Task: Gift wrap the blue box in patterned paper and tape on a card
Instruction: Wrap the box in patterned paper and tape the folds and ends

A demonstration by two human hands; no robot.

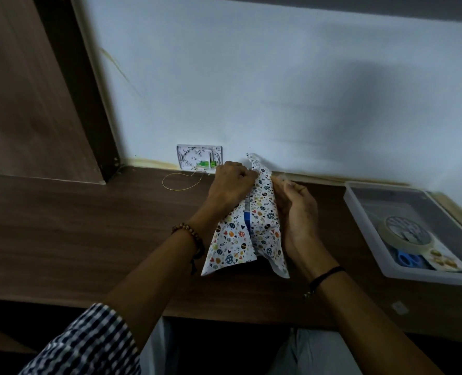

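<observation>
Left hand [232,182]: gripping the paper [232,239] at its top edge. Right hand [298,215]: curling round the paper's right flank. Box [247,221]: standing between the 2 hands on the desk [89,226], showing blue through the paper's gap. Tray [365,212], well apart at right: holding tape [405,239], scissors [408,259], card [443,259].

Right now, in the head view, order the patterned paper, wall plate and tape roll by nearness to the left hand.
1. patterned paper: gripped by the left hand.
2. wall plate: just behind, to its left.
3. tape roll: far right, in the tray.
</observation>
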